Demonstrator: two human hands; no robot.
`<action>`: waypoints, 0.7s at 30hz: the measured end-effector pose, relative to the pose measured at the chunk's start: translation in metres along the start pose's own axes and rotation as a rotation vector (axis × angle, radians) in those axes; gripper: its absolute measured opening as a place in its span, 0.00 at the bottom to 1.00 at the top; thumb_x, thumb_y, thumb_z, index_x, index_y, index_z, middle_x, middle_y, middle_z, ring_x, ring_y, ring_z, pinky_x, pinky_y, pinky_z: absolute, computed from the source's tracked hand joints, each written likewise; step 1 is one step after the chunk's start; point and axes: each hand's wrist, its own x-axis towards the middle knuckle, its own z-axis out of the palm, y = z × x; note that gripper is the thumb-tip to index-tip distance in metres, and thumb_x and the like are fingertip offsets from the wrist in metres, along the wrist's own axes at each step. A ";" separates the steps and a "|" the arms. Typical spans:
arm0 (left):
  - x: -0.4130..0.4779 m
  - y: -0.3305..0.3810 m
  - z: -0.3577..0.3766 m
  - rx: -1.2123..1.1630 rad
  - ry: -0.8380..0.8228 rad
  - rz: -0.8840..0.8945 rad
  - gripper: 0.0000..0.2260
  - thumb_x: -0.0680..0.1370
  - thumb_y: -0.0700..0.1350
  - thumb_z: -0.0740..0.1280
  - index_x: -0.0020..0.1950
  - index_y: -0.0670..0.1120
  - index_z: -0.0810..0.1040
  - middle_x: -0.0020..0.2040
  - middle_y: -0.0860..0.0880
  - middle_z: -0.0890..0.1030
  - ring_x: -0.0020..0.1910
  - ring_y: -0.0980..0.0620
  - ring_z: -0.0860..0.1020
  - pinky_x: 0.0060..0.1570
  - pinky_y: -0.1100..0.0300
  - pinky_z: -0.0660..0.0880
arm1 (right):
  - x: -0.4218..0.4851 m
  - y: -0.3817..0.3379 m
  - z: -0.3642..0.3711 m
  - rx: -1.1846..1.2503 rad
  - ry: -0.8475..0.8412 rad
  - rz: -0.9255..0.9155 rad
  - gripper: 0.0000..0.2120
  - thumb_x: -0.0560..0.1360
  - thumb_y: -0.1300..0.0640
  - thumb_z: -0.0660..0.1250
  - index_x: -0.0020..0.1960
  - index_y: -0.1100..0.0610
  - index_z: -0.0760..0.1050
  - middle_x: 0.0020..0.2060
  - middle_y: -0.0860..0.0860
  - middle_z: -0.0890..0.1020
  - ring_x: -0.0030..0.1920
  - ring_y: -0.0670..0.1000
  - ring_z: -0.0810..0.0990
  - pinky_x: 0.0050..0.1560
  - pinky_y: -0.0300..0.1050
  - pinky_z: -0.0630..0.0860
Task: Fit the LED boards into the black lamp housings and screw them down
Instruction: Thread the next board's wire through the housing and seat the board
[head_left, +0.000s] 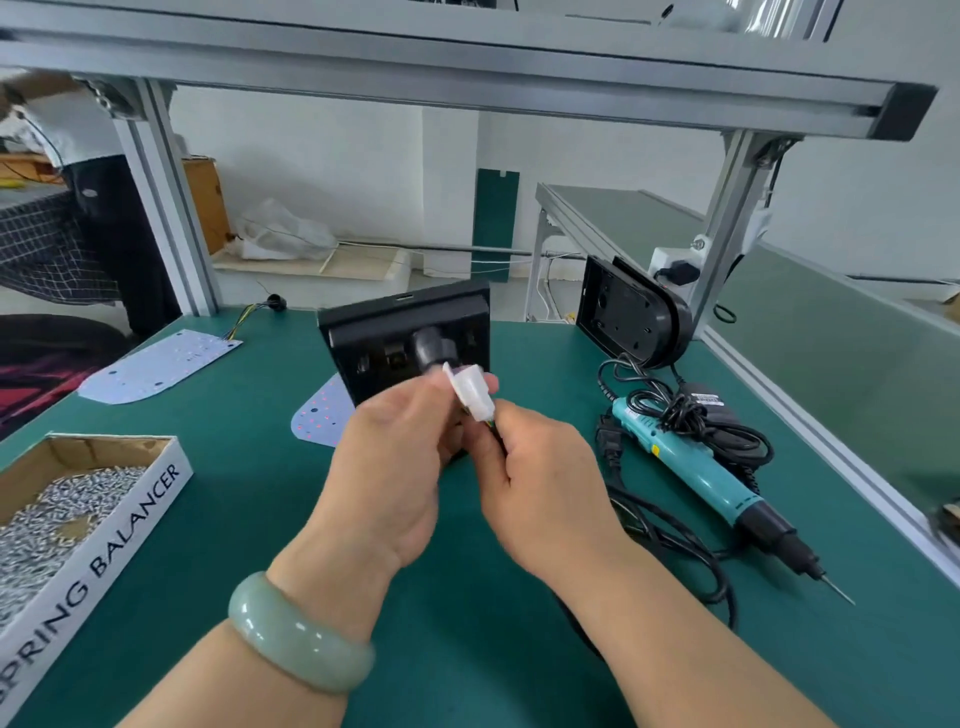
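A black lamp housing (405, 338) stands tilted on the green table, its round black grommet facing me. My left hand (395, 462) pinches a white plastic connector (470, 389) just in front of that grommet. My right hand (540, 478) grips the coloured wires trailing from the connector. An LED board (319, 415) lies flat, partly hidden under the housing and my left hand. A second LED board (156, 366) with its wire lead lies at the far left. Another black housing (631, 312) leans upright at the back right.
A teal electric screwdriver (711, 473) with coiled black cable lies on the right. A cardboard box (124, 514) of small silver screws sits at the left front. Aluminium frame posts (166, 208) rise at the table's back corners. A person stands far left.
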 end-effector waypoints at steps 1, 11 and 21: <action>-0.002 0.001 0.001 -0.032 -0.065 -0.017 0.17 0.81 0.44 0.60 0.39 0.46 0.86 0.43 0.47 0.85 0.42 0.53 0.79 0.46 0.61 0.76 | 0.000 0.001 0.000 0.031 -0.013 -0.001 0.10 0.79 0.54 0.61 0.41 0.56 0.74 0.29 0.47 0.74 0.30 0.52 0.69 0.31 0.47 0.65; 0.003 0.015 0.015 -0.523 0.115 -0.324 0.14 0.80 0.45 0.63 0.37 0.40 0.78 0.32 0.46 0.81 0.37 0.47 0.83 0.41 0.56 0.79 | 0.003 -0.004 -0.010 0.117 -0.085 -0.117 0.15 0.77 0.52 0.61 0.33 0.56 0.67 0.24 0.45 0.66 0.25 0.51 0.64 0.26 0.43 0.62; 0.002 0.006 0.012 -0.251 0.038 -0.273 0.14 0.81 0.47 0.60 0.42 0.41 0.77 0.36 0.46 0.82 0.43 0.48 0.82 0.44 0.56 0.79 | -0.012 0.013 -0.022 0.081 -0.069 -0.179 0.16 0.77 0.56 0.61 0.31 0.54 0.62 0.23 0.43 0.61 0.24 0.49 0.61 0.26 0.39 0.57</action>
